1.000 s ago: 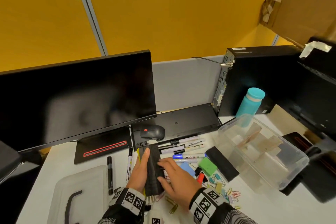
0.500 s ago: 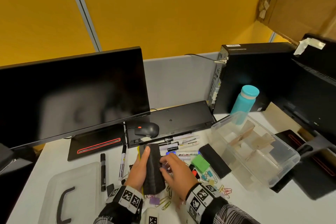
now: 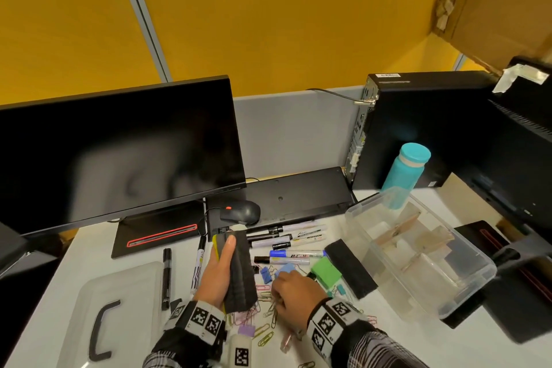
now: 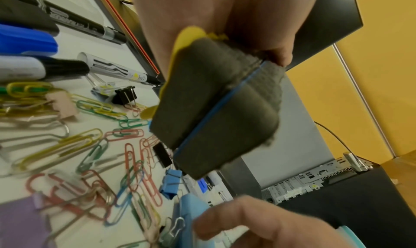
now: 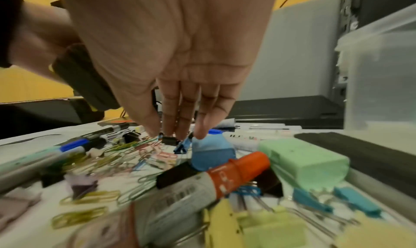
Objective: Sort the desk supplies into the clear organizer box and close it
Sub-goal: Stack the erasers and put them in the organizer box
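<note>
Above the paper clips point(image 3: 263, 308), left hand point(image 3: 216, 275) grips erasers point(image 3: 239, 272); right fingers point(image 5: 180, 116) straight.

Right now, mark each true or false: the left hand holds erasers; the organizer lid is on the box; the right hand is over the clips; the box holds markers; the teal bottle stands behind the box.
1. Left hand holds stacked felt erasers: true.
2. Lid is on the clear organizer box: false, it lies on the desk, left.
3. Right hand reaches down over the paper clips: true.
4. Box holds markers: false, the markers lie on the desk.
5. Teal bottle stands behind the box: true.
</note>
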